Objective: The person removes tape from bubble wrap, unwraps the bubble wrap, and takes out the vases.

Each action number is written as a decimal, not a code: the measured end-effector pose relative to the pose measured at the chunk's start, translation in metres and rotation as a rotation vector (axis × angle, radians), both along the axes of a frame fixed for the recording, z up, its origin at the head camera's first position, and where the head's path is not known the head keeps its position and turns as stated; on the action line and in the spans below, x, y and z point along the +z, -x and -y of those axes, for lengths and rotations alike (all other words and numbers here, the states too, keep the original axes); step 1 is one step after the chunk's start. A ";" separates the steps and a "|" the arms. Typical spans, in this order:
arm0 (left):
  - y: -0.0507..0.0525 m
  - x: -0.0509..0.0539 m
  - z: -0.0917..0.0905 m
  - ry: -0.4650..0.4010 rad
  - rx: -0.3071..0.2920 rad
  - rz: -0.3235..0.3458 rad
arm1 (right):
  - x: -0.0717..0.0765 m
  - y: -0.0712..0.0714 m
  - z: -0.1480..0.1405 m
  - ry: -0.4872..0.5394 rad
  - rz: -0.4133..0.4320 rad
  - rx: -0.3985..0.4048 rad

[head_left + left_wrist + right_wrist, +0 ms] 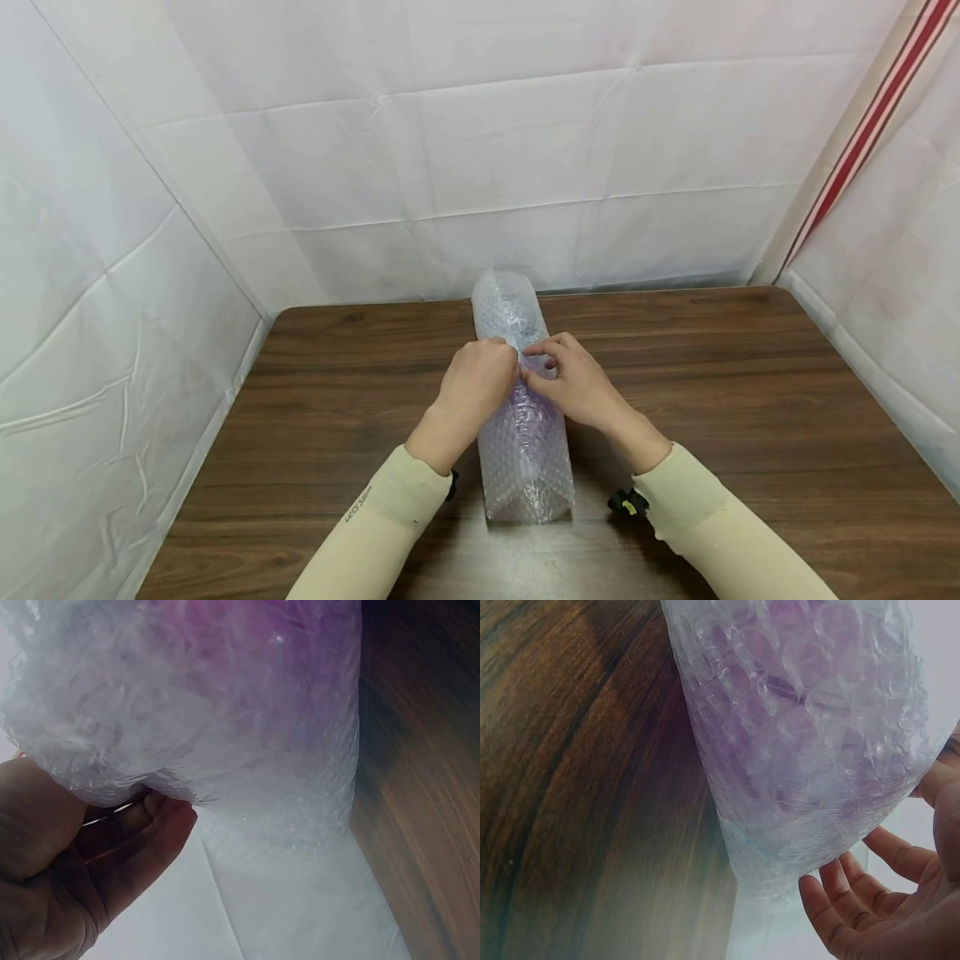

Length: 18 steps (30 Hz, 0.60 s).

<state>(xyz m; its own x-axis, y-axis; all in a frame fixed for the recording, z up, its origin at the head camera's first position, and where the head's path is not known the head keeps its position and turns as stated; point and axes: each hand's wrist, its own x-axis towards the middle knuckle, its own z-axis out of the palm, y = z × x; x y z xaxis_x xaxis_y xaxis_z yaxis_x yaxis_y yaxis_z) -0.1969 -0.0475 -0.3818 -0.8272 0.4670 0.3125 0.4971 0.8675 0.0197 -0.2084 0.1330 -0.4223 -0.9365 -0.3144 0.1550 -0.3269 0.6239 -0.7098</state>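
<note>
A long roll of bubble wrap (525, 458) lies on the table, pointing away from me, with something purple showing blurrily through its layers. My left hand (480, 379) is curled over the roll's middle and pinches the wrap there. In the left wrist view, the fingers (161, 844) of that hand press into a fold of the wrap. Close beside it, my right hand (581, 383) rests on the wrap, thumb and forefinger apart. The right wrist view has its spread fingertips (810, 889) touching the side of the bubble wrap (802, 750). What lies inside the wrap cannot be made out.
The brown wood-grain table (360, 400) extends to both sides of the roll. White cloth sheets (487, 150) hang behind and at both sides. A red-striped band (873, 125) runs down the right rear corner. Dark wrist straps (628, 502) show by the sleeves.
</note>
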 end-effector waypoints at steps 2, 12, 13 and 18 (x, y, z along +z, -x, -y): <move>0.000 0.000 0.000 0.011 -0.003 -0.011 | 0.000 0.000 0.000 0.002 0.008 0.000; -0.001 -0.003 0.002 -0.014 -0.015 -0.032 | 0.001 -0.002 0.000 0.002 0.034 0.007; -0.001 -0.003 0.002 -0.020 -0.017 -0.030 | 0.001 -0.002 0.000 0.002 0.038 0.008; 0.000 -0.005 0.003 -0.040 -0.026 -0.041 | 0.002 -0.002 0.000 0.011 0.058 0.009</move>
